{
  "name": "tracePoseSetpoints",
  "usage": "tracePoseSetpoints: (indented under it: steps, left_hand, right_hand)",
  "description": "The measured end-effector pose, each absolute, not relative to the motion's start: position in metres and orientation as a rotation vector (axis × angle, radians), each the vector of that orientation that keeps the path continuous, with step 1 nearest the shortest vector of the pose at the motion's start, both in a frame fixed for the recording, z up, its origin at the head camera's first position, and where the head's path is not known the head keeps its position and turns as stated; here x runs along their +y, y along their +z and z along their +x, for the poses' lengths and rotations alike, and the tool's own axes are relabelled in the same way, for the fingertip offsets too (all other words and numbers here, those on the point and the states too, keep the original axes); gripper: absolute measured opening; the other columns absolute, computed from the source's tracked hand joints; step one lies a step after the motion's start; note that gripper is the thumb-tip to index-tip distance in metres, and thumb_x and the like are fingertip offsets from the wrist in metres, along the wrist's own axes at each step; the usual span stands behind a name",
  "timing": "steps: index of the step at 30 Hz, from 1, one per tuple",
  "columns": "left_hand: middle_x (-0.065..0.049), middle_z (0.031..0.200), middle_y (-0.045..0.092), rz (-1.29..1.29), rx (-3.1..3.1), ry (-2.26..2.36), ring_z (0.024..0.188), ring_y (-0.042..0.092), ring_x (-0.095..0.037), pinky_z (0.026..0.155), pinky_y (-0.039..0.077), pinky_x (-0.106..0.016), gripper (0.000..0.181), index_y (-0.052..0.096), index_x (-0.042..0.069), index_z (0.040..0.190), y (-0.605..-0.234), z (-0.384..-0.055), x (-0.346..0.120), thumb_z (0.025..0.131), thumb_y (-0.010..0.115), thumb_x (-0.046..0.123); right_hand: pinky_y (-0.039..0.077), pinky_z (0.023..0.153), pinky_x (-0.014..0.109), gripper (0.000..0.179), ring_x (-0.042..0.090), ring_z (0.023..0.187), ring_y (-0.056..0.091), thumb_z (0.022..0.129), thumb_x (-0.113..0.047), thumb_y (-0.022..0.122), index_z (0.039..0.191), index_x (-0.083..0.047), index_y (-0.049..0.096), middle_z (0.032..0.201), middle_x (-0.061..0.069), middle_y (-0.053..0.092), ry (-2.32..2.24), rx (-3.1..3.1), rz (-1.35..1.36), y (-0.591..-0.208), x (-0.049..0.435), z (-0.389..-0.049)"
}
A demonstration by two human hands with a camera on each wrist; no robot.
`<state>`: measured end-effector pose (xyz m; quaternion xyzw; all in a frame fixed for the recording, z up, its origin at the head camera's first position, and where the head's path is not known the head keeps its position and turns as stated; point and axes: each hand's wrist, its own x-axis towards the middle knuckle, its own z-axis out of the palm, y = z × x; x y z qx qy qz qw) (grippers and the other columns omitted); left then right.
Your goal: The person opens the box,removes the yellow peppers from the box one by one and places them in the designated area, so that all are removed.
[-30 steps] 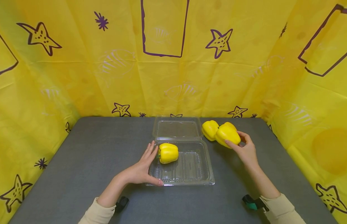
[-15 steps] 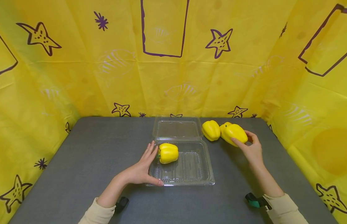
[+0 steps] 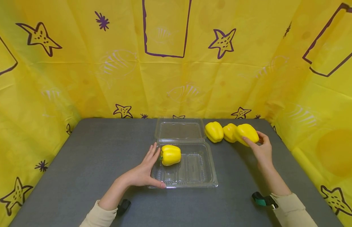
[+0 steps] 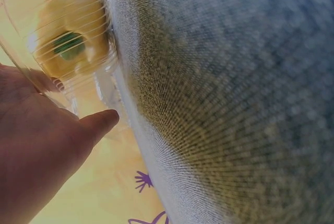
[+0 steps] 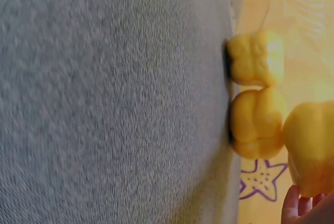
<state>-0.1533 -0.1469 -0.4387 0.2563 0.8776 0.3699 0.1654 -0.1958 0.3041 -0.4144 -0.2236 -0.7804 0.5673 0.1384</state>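
A clear plastic clamshell container (image 3: 194,170) lies with its lid folded back, and one yellow bell pepper (image 3: 171,155) sits in its left part. My left hand (image 3: 142,173) rests along the container's left rim, fingers straight and thumb at the front edge. In the left wrist view the green stem (image 4: 69,45) of that pepper shows through the plastic wall. My right hand (image 3: 262,151) grips another yellow bell pepper (image 3: 247,134) between thumb and fingers. The right wrist view shows this held pepper (image 5: 313,148) raised off the table.
Two more yellow bell peppers stand on the grey table (image 3: 93,164): one pepper (image 3: 214,132) beside the open lid (image 3: 180,130), the other pepper (image 3: 229,132) just right of it, partly overlapped by the held one. Yellow printed cloth (image 3: 176,78) walls the table at back and sides.
My right hand has moved right with its bell pepper, away from the pepper beside the lid, uncovering more of the middle pepper. My left hand and the container have stayed put.
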Motion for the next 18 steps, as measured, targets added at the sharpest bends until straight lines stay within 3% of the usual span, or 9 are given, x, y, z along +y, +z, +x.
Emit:
tracePoseSetpoints:
  steps: [7,18]
  left_hand:
    - [-0.009,0.16,-0.024,0.742,2.496,1.071,0.145,-0.022,-0.029,0.109,0.011,-0.066,0.132,-0.002,0.007,0.157,-0.438,-0.154,-0.146,0.068,0.086,0.051]
    - [-0.006,0.16,-0.024,0.719,2.497,1.053,0.144,-0.023,-0.025,0.11,0.012,-0.064,0.134,-0.002,0.01,0.157,-0.438,-0.153,-0.147,0.066,0.086,0.053]
  right_hand:
    - [0.041,0.076,0.013,0.076,0.006,0.097,0.042,0.081,-0.034,0.08,0.142,-0.008,0.041,0.112,-0.01,0.045,1.744,-2.113,-0.689,-0.413,0.313,-0.199]
    - [0.04,0.082,0.014,0.078,0.005,0.099,0.044,0.079,-0.032,0.082,0.142,-0.01,0.041,0.111,-0.011,0.045,1.815,-1.971,-0.788,-0.418,0.328,-0.206]
